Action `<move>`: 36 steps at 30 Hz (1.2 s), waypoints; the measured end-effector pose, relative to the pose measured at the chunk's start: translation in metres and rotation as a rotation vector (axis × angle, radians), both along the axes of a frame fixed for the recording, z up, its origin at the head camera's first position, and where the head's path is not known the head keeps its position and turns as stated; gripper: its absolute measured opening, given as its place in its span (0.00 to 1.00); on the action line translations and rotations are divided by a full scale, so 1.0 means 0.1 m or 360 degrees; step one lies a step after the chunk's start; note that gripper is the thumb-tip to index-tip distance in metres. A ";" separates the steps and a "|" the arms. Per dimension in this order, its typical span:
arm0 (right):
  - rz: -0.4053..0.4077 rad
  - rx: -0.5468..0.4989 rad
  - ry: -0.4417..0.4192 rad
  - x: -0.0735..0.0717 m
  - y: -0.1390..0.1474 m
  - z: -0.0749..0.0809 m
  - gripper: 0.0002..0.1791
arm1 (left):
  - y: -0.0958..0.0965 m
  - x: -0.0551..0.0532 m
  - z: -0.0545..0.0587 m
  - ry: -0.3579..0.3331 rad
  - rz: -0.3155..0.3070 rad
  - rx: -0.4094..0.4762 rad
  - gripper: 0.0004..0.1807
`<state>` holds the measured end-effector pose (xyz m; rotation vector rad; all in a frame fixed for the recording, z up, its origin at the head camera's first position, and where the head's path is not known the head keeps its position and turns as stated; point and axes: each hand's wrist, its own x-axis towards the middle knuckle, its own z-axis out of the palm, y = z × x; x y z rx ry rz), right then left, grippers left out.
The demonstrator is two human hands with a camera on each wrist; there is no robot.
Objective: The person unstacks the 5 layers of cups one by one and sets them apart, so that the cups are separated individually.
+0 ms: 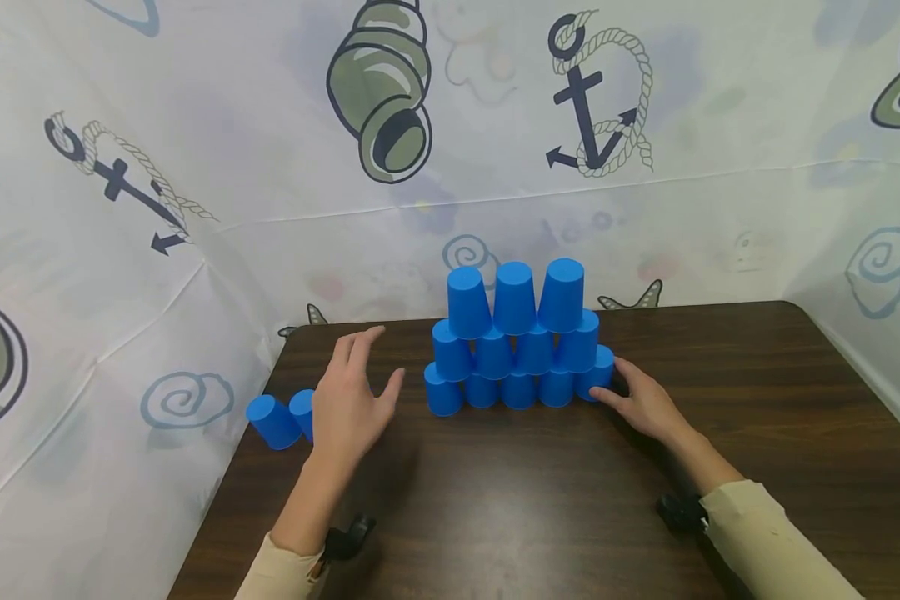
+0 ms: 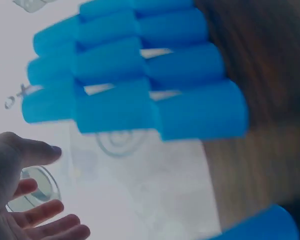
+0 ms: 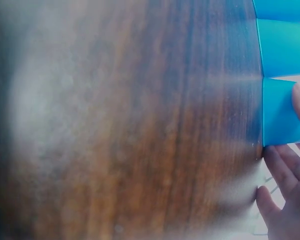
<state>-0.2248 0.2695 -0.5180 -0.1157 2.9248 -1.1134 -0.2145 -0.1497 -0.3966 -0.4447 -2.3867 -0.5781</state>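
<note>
A pyramid of upturned blue cups point(image 1: 516, 342) stands mid-worktop point(image 1: 540, 500), between both hands. The right hand point(image 1: 645, 404), fingers relaxed, seems to touch its bottom right cup point(image 1: 598, 372); the left hand point(image 1: 348, 396) hovers spread, just left, holding nothing.

Makeshift booth, nautical-print sheets point(image 1: 195, 125), wooden table point(image 1: 540, 500)

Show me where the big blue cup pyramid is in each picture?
Head: the cup pyramid stands mid-table, between both hands.
Left wrist: it fills the upper middle, turned sideways and blurred, above the open left hand.
Right wrist: only its edge shows at the top right, by the right hand.
Shared landmark: the dark wooden table.
</note>
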 end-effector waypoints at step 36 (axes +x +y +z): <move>-0.0004 -0.0023 0.0010 0.00 -0.02 0.02 0.41 | 0.77 -0.75 0.38 -0.0167 -0.0659 0.0172 0.31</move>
